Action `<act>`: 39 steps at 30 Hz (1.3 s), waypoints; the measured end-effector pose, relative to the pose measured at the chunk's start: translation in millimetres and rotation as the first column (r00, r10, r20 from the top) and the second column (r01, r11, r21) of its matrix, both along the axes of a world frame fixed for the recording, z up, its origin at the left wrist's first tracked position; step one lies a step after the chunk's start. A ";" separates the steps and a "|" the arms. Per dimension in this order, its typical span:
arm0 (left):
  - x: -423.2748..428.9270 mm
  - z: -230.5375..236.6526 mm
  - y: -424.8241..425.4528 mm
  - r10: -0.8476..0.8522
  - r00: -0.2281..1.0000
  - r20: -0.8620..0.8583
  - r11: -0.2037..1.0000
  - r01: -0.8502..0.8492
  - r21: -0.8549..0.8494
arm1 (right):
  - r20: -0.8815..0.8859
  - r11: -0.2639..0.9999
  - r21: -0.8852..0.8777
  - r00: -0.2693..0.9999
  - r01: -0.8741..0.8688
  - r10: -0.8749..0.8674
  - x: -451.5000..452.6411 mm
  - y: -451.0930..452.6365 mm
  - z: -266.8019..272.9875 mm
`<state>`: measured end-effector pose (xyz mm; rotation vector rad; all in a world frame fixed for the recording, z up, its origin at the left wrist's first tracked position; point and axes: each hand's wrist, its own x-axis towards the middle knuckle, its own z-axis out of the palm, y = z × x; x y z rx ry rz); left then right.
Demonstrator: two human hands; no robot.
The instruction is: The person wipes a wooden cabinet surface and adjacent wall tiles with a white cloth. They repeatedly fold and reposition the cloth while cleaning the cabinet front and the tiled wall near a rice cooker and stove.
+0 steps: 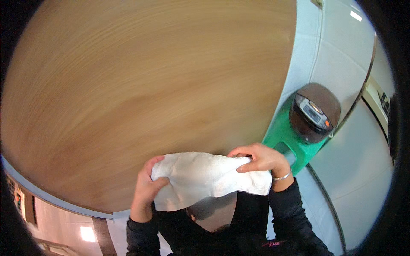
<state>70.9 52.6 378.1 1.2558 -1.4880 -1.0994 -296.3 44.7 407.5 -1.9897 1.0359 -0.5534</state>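
Note:
A white cloth [198, 177], perhaps a towel, is stretched between my two hands near the close edge of a wood-grain tabletop. My left hand [149, 185] grips its left end, thumb on the face towards me and fingers partly hidden behind the upper corner. Near the right end, my right hand [261, 160] pinches the upper edge between thumb and fingers; a silver bracelet [283, 176] circles that wrist. Slight creases run across the cloth, and its lower edge hangs loose above my lap.
The wood-grain tabletop [153, 83] spreads ahead and to the left. Beside its right edge, a brown rice cooker [315, 112] with a control panel stands on a green plastic stool [282, 128]. A pale wall or panel lies farther right.

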 end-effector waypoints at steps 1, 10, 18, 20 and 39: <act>5.5 20.6 -4.9 -0.014 0.999 -0.042 0.999 0.016 0.039 | -0.047 0.999 -0.016 0.998 -0.029 0.028 7.8 -9.9 17.6; -14.1 137.8 -79.2 0.834 0.549 0.048 0.133 -0.116 -0.984 | 0.376 -0.285 -0.920 0.809 0.269 -0.451 89.9 -105.2 140.1; -37.9 114.7 -117.2 0.896 0.443 -0.042 -0.152 0.216 -0.964 | 0.476 -0.261 -0.876 0.809 0.405 -0.344 118.2 -133.6 91.9; -41.5 108.3 -118.1 0.916 0.400 0.002 -0.094 0.219 -0.971 | 0.465 -0.216 -0.885 0.800 0.412 -0.379 119.7 -133.8 85.3; -29.8 -20.8 -93.0 0.808 0.499 0.315 0.182 0.297 -0.937 | 0.236 0.077 -0.959 0.920 0.273 -0.313 99.9 -118.2 -63.9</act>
